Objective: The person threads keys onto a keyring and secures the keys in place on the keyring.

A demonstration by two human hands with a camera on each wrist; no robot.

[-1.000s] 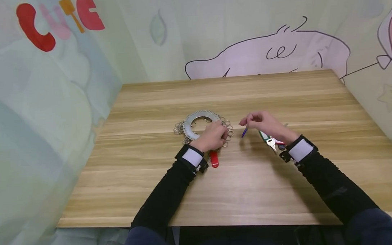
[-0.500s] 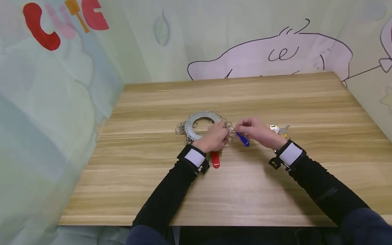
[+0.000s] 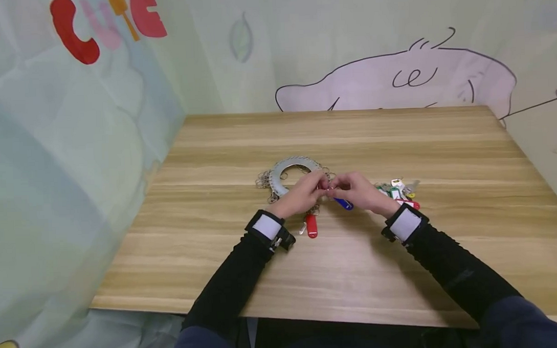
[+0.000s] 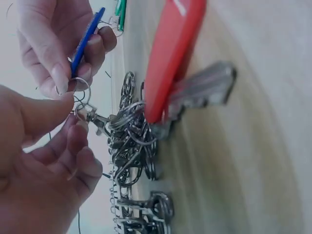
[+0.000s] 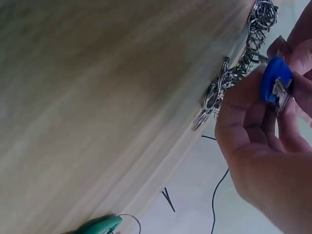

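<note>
My left hand (image 3: 300, 196) pinches a small metal ring (image 4: 81, 115) on a clasp that joins the large flat metal ring (image 3: 277, 178) lying on the table. Close against it, my right hand (image 3: 356, 193) holds a blue key tag (image 4: 87, 43) with a key (image 5: 280, 92) hanging by it. In the left wrist view, the tag's split ring (image 4: 87, 84) overlaps the ring at my left fingertips. A red key tag (image 3: 311, 226) with its key (image 4: 204, 88) hangs from the large ring's near side. Several other small rings (image 4: 127, 165) dangle around its edge.
A small pile of tagged keys (image 3: 396, 191), with green, white, red and yellow tags, lies right of my right hand. A green tag (image 5: 100, 225) shows in the right wrist view. The wooden table (image 3: 240, 137) meets a printed cloth backdrop (image 3: 229, 83).
My right hand has moved left with the blue key tag until it meets my left hand. The left fingers have shifted to the ring there. The key pile has come into fuller view.
</note>
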